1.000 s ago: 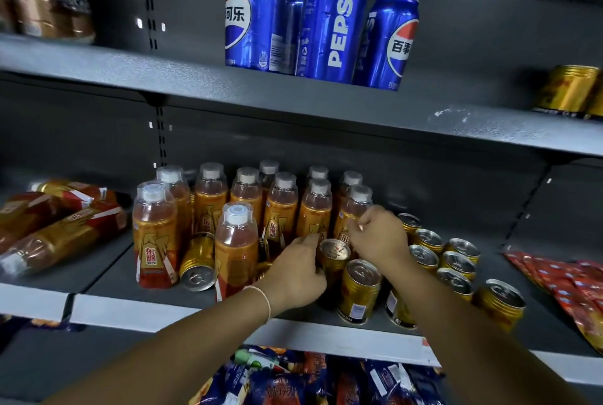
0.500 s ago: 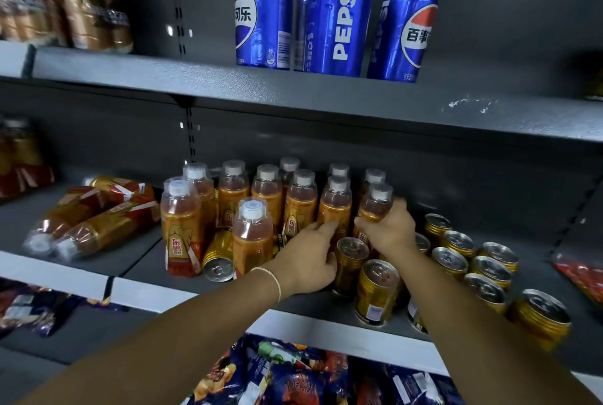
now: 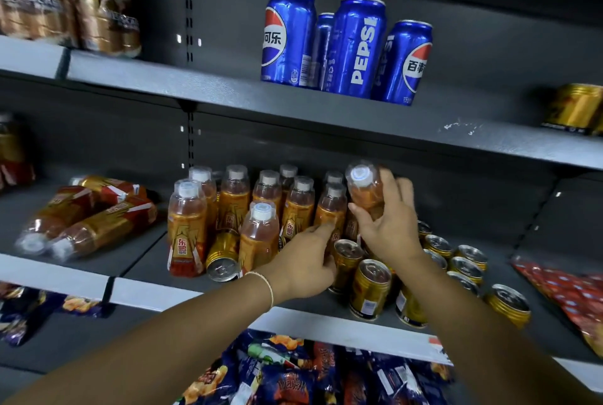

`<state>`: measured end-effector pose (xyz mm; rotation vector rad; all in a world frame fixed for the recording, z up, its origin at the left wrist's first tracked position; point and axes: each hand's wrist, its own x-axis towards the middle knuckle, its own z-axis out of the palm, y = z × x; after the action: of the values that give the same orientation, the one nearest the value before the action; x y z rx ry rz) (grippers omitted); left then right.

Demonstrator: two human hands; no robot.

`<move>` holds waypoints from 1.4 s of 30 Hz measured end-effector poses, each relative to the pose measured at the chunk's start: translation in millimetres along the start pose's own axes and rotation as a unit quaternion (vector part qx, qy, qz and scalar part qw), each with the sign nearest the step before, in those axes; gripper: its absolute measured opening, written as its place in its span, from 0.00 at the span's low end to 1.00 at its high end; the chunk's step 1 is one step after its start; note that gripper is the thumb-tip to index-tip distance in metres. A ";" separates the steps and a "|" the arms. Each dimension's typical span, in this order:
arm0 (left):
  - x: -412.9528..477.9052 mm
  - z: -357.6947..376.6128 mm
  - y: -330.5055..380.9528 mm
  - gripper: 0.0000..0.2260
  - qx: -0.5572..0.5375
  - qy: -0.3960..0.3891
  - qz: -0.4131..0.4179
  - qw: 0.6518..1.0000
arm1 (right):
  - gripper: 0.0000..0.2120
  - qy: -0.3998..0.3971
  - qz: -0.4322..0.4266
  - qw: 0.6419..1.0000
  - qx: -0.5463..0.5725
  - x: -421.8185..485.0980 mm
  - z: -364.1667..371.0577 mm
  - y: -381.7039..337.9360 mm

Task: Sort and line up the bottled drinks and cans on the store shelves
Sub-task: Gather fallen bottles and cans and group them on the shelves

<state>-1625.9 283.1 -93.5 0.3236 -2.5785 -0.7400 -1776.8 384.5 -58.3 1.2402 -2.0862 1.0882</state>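
Right of centre, the right hand grips an orange bottle, its cap tipped up-left above the gold cans, while the left hand, with straight fingers, touches the upright bottles beside it.

Four Pepsi cans, three toppled bottles

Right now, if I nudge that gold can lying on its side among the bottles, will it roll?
Probably: the can lies on its round side, so it could roll, though bottles on both sides may block it. Its smooth metal looks slippery.
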 end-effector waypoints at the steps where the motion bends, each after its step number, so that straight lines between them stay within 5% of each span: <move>1: -3.4 -3.1 -1.0 0.24 0.001 -0.006 0.005 1.000 | 0.38 -0.011 -0.012 1.000 -0.026 -0.6 -3.2 -9.4; 3: -11.8 -11.9 -2.9 0.16 -0.002 -0.020 0.003 1.000 | 0.40 -0.052 -0.010 0.996 -0.065 0.2 -8.0 -29.0; 7: -34.9 -35.6 -13.1 0.16 0.014 -0.092 -0.032 0.995 | 0.40 -0.131 0.060 0.989 -0.031 0.0 -7.5 -72.4; 10: -59.6 -60.2 -28.3 0.02 0.037 -0.135 -0.038 0.989 | 0.34 -0.160 0.091 0.983 0.015 -4.6 3.0 -109.5; 13: -92.4 -91.6 -49.1 0.07 0.050 -0.155 -0.058 0.985 | 0.29 -0.179 0.103 0.978 0.032 -11.7 21.4 -151.4; 19: -166.1 -162.0 -106.5 0.06 0.044 -0.102 -0.124 0.986 | 0.23 -0.214 0.109 0.969 0.065 -36.3 74.9 -245.1; 21: -193.5 -187.3 -126.8 0.16 0.036 -0.073 -0.157 0.984 | 0.24 -0.231 0.106 0.964 0.083 -44.9 97.4 -277.5; 42: -406.3 -346.5 -274.2 0.22 -0.008 0.082 -0.336 0.938 | 0.34 -0.378 -0.015 0.909 0.173 -85.1 288.6 -563.7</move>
<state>-1079.2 36.5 -119.6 1.2441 -2.2872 -0.9030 -1241.6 35.5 -65.1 2.1314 -2.4504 1.1015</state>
